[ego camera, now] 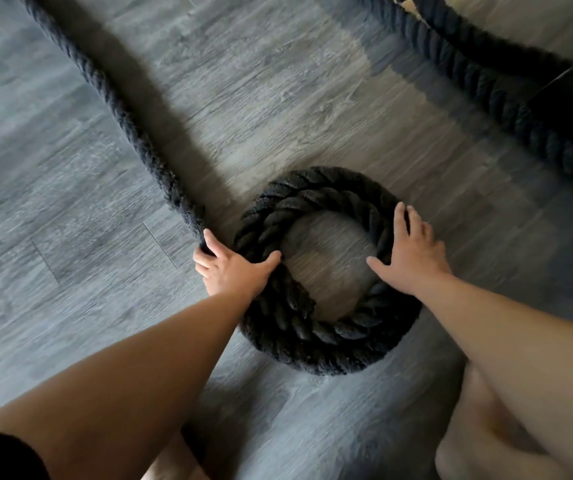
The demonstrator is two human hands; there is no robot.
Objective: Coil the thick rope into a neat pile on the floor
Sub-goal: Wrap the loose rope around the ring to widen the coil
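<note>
Black thick rope (132,133) lies on the grey wood-grain floor (53,220), part of it wound into a round coil (316,195) of a few stacked turns between your two hands. Your left hand (233,270) grips the rope at the coil's left edge. Its fingers (205,259) curl round the strand where the straight run meets the ring, and the thumb lies across the top of the coil. From those fingers the uncoiled run stretches away up and to the left. Your right hand (415,252) rests flat on the coil's right side, fingers straight and spread, holding nothing, thumb reaching over the bare floor inside the ring. Well beyond your right fingers, another stretch (486,84) of dark rope crosses the floor.
</note>
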